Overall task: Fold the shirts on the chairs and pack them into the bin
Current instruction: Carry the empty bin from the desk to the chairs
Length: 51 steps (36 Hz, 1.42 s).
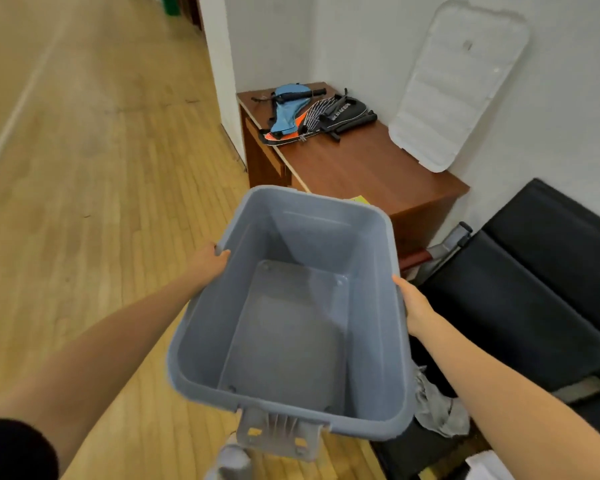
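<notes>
Nearest, a crumpled grey shirt (437, 407) lies on the seat edge of a black padded chair (520, 306), unfolded and outside the empty grey-blue plastic bin (291, 341). Both hands carry that bin in the air by its long rims, probably to set it within reach: the left hand (210, 263) hooks its fingers over one rim, while the right hand (414, 303) presses the other, its fingers hidden. Beyond, the translucent white bin lid (458, 88) leans against the wall on a brown wooden desk (378, 168), out of the way beside some racket bags (312, 114).
</notes>
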Each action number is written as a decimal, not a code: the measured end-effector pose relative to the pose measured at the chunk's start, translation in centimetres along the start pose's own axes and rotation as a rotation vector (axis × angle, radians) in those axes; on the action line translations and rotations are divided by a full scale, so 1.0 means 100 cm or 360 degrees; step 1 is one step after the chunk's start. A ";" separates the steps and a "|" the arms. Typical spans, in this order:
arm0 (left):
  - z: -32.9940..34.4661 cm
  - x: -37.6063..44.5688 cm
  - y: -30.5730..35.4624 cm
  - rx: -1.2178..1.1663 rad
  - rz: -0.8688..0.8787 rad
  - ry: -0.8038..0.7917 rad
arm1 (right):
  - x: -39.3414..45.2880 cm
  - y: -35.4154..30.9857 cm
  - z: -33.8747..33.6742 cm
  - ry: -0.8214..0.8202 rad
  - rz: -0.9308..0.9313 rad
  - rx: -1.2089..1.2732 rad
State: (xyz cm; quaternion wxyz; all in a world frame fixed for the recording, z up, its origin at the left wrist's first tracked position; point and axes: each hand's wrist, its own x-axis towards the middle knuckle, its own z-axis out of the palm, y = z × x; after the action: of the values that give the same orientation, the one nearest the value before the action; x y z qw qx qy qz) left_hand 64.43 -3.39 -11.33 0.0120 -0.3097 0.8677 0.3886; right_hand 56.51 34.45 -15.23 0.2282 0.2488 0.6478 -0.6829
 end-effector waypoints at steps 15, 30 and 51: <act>0.049 -0.143 -0.076 0.0040 -0.0429 0.0081 | -0.024 0.064 -0.047 -0.0193 0.0188 -0.0481; 0.056 -0.171 -0.178 0.0085 -0.0512 -0.0019 | -0.040 0.177 -0.028 -0.0101 0.0272 -0.0816; 0.305 -0.110 -0.452 -0.0170 -0.0675 0.0369 | 0.184 0.443 0.019 -0.0339 -0.0131 -0.0880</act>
State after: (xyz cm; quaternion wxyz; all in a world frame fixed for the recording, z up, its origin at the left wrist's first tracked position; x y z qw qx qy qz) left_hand 91.30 0.34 -59.95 -0.0228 -0.5275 0.7571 0.3847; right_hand 70.36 30.27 -61.01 0.3260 0.0778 0.7912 -0.5115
